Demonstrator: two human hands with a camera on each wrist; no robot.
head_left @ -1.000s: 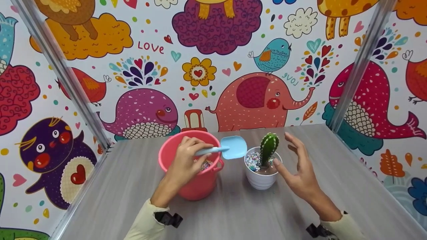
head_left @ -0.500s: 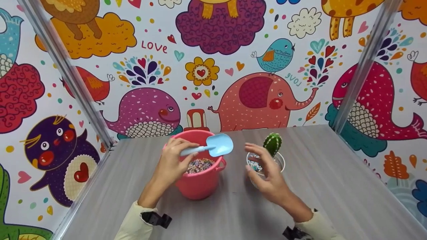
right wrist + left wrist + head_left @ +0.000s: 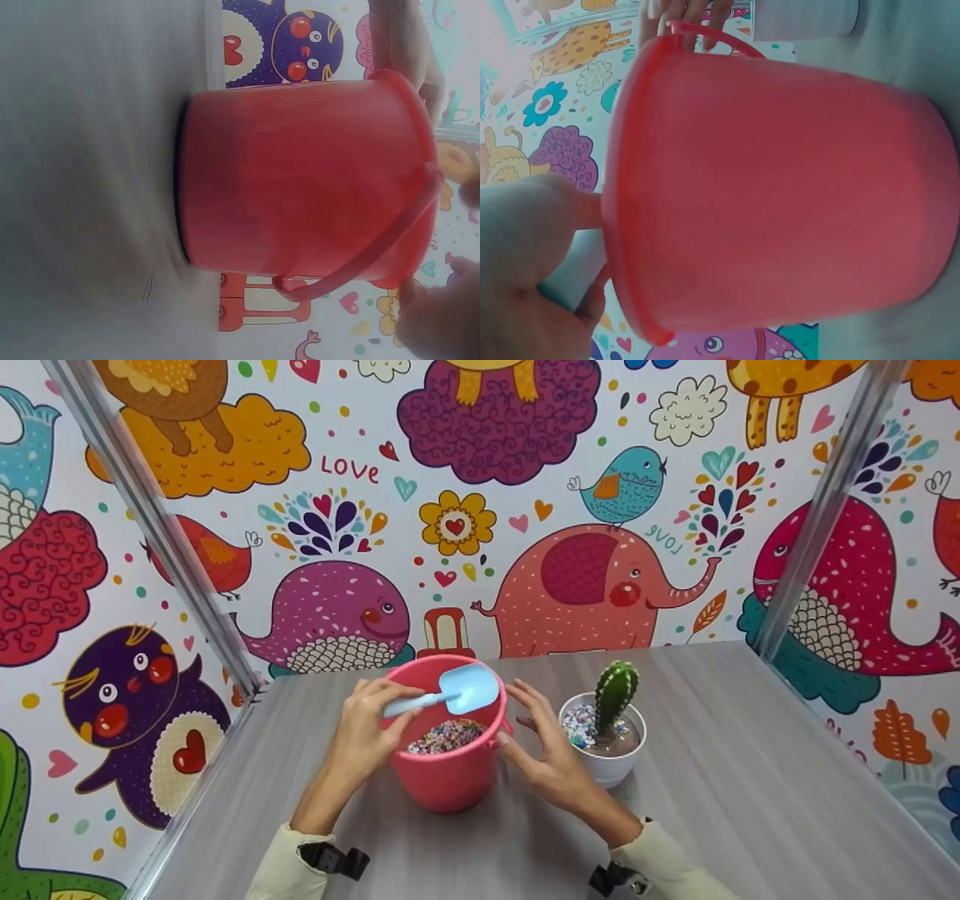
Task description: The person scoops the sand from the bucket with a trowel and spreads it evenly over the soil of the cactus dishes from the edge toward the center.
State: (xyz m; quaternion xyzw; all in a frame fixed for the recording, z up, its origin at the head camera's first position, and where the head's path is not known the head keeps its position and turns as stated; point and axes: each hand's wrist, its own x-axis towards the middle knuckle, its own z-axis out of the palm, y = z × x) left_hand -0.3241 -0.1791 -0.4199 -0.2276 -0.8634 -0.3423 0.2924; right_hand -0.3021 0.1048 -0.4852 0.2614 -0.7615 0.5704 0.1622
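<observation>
My left hand (image 3: 361,729) grips a toy shovel (image 3: 471,690) over the bucket (image 3: 448,781); at its right, my empty right hand (image 3: 553,759) lies spread.

Both hands are bare: left hand (image 3: 367,726), right hand (image 3: 553,754). Left sleeve (image 3: 287,864) is long, pale cream, plain fabric, cuff ends at the wrist. Right sleeve (image 3: 670,864) is the same cream, same length. Left wrist device (image 3: 322,855) is black: band at the cuff plus squarish block jutting inward. Right wrist device (image 3: 609,877) is black, blocky too; finer detail too small to tell.
</observation>
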